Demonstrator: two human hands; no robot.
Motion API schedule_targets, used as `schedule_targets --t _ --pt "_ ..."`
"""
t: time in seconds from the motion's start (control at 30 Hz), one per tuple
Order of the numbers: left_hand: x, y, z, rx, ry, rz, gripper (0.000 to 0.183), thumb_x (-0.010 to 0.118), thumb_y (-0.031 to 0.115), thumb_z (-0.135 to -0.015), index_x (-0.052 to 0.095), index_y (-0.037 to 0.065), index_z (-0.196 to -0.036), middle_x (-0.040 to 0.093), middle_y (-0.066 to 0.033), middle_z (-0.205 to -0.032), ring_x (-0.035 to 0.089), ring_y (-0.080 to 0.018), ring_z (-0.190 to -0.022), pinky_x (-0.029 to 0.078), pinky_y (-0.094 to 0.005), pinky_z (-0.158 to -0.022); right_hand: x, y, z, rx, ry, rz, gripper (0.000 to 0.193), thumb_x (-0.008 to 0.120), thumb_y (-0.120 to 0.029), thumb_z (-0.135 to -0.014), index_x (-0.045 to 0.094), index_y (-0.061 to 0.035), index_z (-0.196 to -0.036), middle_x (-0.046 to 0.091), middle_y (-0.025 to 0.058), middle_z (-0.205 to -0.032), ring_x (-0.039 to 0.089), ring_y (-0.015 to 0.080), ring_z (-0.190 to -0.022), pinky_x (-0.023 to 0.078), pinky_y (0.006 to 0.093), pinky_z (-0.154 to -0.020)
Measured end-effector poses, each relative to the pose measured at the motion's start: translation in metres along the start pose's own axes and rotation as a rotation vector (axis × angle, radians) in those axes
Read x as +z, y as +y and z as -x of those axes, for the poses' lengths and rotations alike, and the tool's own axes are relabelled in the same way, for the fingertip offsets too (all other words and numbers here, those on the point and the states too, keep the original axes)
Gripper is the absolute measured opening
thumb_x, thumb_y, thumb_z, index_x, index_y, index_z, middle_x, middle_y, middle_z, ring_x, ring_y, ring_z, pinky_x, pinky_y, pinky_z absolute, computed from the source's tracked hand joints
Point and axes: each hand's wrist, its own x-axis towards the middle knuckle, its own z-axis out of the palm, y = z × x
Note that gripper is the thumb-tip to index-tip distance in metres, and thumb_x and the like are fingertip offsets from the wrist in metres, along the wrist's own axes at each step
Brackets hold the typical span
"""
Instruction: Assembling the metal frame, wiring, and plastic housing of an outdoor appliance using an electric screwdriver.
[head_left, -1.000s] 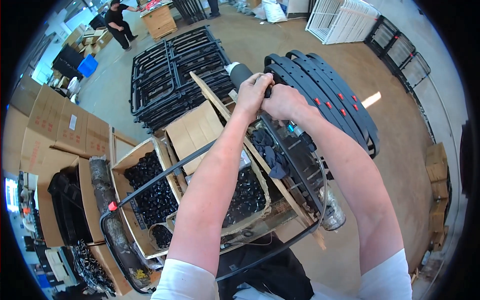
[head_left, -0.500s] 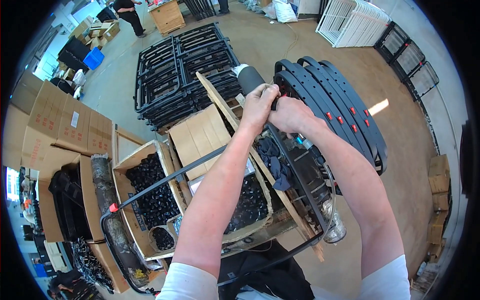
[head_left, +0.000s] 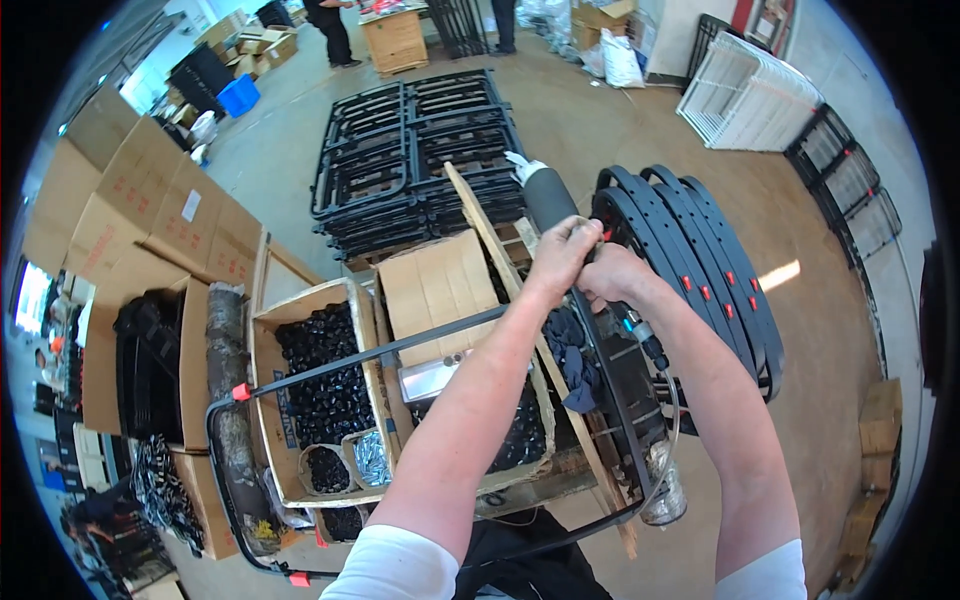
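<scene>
A black metal tube frame [head_left: 375,352] with red plastic pieces [head_left: 241,392] at its corners lies across in front of me. At its far right corner my left hand [head_left: 562,258] is closed round the tube. My right hand [head_left: 618,275] is closed right beside it, against the same corner. Fingers hide exactly what is pinched there, and a bit of red shows just past my left thumb. Below my right wrist hangs a slim black tool with a blue ring [head_left: 640,328], joined to a clear hose [head_left: 678,410]. A dark padded roll [head_left: 550,197] sticks out beyond my hands.
Boxes of black plastic parts [head_left: 318,370], a small box of silvery screws [head_left: 371,458] and a wooden plank [head_left: 485,225] are beneath the frame. Curved black panels [head_left: 705,260] stand at right, stacked black frames [head_left: 420,150] ahead, cartons [head_left: 150,200] at left. People stand far back.
My view has shifted, so the surroundings sit lower and further right in the picture. Both hands remain closed together at the frame's corner.
</scene>
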Motion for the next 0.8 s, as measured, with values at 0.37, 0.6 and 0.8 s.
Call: schedule_targets --t 0.37,0.6,0.8 --pt "0.001 0.023 0.004 -0.024 0.029 0.028 0.033 0.070 0.037 -0.099 0.071 0.004 -0.098 0.067 -0.0019 -0.091 0.059 -0.0106 -0.084 0.050 -0.0304 -0.076 -0.007 -0.014 0.007 -0.083 0.000 -0.104 0.005 0.065 -0.003 -0.077 0.066 0.0017 -0.076 0.068 0.0109 -0.071 0.068 0.0226 -0.062 0.052 0.0373 -0.055" --pt "0.002 0.036 0.041 0.250 0.468 -0.627 0.067 0.072 0.057 -0.092 0.064 0.002 -0.130 0.064 -0.0221 -0.124 0.052 -0.0417 -0.131 0.042 -0.0478 -0.112 -0.009 0.008 0.006 -0.272 0.109 -0.006 0.020 0.070 -0.022 -0.090 0.071 -0.0028 -0.090 0.068 0.0074 -0.075 0.065 0.0185 -0.063 0.052 0.0367 -0.057" --pt "-0.103 0.052 0.179 -0.201 0.180 0.018 0.068 0.047 0.068 -0.105 0.064 0.003 -0.110 0.061 -0.0033 -0.078 0.059 -0.0148 -0.064 0.047 -0.0285 -0.057 0.057 -0.059 0.167 -0.312 -0.020 -0.357 0.060 0.071 -0.019 -0.088 0.050 0.0032 -0.139 0.067 0.0085 -0.080 0.065 0.0165 -0.053 0.053 0.0292 -0.048"
